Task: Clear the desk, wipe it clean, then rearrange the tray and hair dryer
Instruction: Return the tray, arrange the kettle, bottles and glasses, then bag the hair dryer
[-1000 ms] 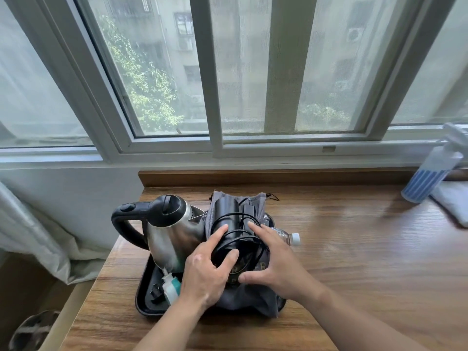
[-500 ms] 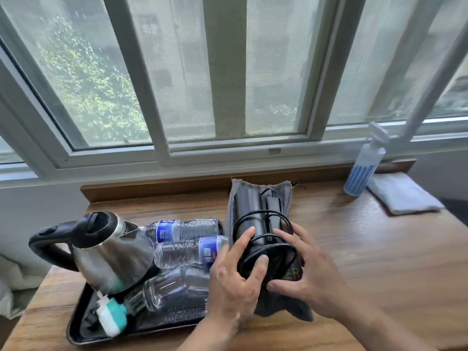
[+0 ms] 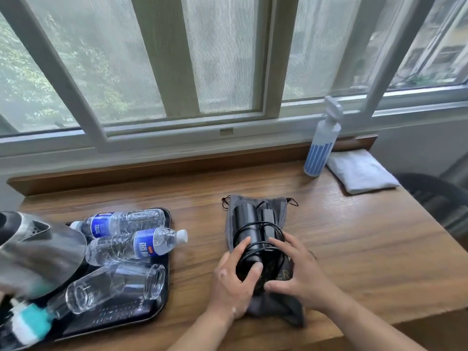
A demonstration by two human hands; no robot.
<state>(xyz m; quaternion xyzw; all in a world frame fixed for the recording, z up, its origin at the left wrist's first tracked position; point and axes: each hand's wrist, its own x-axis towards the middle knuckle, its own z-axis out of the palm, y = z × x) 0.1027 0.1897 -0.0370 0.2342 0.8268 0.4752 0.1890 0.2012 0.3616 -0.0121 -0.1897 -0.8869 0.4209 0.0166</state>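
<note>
A black hair dryer with its cord wound round it lies on a grey drawstring bag in the middle of the wooden desk. My left hand and my right hand both grip its near end, fingers curled round the body and cord. To the left sits a black tray with a steel kettle, two water bottles, two glasses lying on their sides and a remote.
A spray bottle stands at the back right of the desk beside a folded white cloth. A raised wooden ledge runs along the back under the window. A dark chair is off the right edge.
Both hands have carried the hair dryer and its bag off the tray and rightward onto the desk's middle. The bottles and glasses that lay under it now show. The view has swung right.
</note>
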